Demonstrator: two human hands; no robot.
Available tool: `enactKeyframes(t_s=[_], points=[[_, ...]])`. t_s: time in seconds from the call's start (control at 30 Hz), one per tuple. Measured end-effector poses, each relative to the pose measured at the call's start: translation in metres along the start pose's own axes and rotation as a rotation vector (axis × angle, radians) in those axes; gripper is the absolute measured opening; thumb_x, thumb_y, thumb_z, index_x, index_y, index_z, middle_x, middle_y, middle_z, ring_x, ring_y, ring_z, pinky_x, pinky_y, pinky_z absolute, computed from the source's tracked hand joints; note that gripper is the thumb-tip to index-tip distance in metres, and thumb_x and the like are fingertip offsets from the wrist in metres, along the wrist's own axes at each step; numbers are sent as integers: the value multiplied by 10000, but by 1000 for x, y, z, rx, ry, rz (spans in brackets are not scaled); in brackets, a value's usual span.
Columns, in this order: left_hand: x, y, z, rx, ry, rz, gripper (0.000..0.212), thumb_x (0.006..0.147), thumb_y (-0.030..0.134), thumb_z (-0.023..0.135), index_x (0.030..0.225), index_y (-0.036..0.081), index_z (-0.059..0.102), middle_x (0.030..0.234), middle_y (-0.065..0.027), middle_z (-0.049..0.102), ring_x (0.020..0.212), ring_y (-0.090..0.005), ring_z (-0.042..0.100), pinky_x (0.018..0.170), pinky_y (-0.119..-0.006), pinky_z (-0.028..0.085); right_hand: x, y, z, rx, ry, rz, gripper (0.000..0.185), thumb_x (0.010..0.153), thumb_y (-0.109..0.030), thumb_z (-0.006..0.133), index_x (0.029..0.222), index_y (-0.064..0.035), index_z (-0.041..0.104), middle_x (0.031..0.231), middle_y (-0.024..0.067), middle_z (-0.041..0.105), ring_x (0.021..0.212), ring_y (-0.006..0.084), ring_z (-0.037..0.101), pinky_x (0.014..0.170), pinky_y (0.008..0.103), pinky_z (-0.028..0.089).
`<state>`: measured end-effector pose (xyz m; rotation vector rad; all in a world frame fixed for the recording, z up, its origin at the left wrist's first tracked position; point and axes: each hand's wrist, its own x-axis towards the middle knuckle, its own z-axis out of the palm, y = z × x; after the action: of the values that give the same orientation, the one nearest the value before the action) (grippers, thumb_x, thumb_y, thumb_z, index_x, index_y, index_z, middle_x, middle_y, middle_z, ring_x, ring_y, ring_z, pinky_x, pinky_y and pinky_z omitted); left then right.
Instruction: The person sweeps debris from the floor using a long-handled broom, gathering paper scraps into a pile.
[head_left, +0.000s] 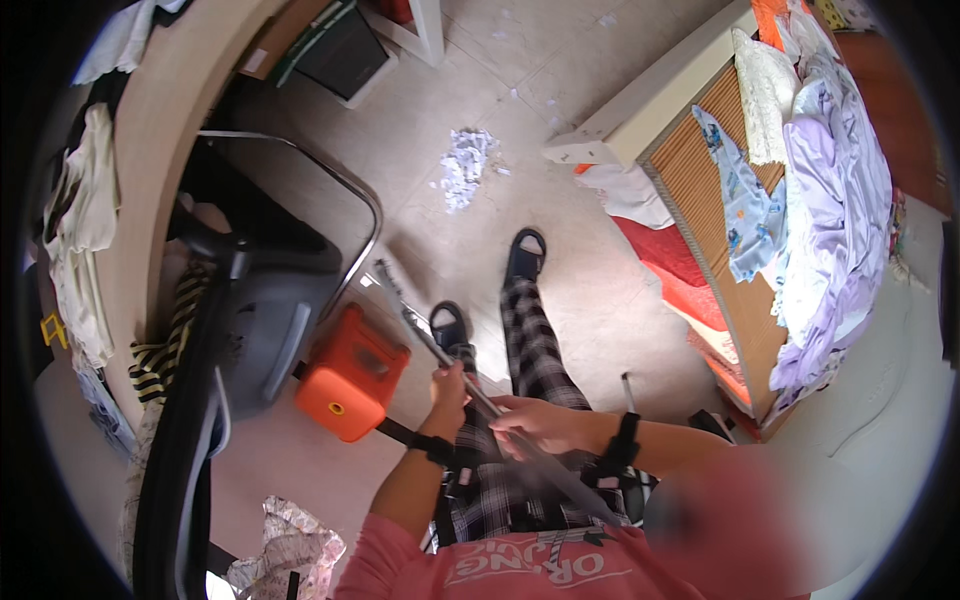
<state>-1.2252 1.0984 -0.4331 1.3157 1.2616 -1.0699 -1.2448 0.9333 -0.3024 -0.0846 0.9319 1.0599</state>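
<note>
My left hand (448, 386) is closed around the lower part of a long thin pole, a broom or similar tool (416, 324), whose narrow bristled end points up and left near my sandal. Farther up the same pole, my right hand (529, 424) grips it in front of my lap. The pole's other end, blurred, reaches towards my chest. On the tiled floor beyond my feet lies a pile of white paper scraps (466, 166), apart from the tool, with small bits scattered around it.
An orange plastic stool (352, 375) and a dark chair (277, 322) with a metal frame stand at the left. At the right, a bed (712, 247) with a woven mat holds heaped clothes (832, 225). A dark bin (345, 56) stands at the top. Patterned fabric (289, 551) lies lower left.
</note>
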Motion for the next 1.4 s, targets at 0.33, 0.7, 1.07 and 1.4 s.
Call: enactKeyframes(t_s=[0.33, 0.7, 1.07, 1.4], points=[[-13, 19, 87, -192, -96, -90, 169, 860, 216, 416, 795, 70, 469, 603, -35, 476, 462, -134, 437, 410, -241, 364, 73, -97, -91, -261, 52, 75, 99, 836, -122, 430, 817, -30, 462, 532, 7, 434, 366, 54, 359, 315, 191, 298], [-50, 79, 293, -106, -247, 119, 545, 770, 140, 578, 1192, -6, 266, 760, -100, 551, 616, -162, 570, 561, -271, 499, -121, -230, -96, -418, 417, -306, 265, 804, -117, 486, 1047, -13, 496, 505, -10, 422, 349, 63, 369, 313, 207, 279], [-69, 20, 141, -229, -147, -105, 224, 793, 109, 513, 965, 45, 386, 690, -81, 538, 544, -167, 572, 458, -264, 496, -82, -127, -55, -303, 66, 184, 472, 848, -98, 397, 1296, -174, 271, 585, -3, 415, 424, 79, 380, 379, 221, 317], [55, -19, 10, -280, -190, -140, 109, 827, 176, 486, 797, 76, 452, 619, -35, 524, 523, -134, 537, 450, -251, 460, 85, -75, -67, -275, 77, 190, 310, 843, -72, 387, 1150, -106, 413, 525, -17, 357, 377, 54, 312, 337, 189, 265]])
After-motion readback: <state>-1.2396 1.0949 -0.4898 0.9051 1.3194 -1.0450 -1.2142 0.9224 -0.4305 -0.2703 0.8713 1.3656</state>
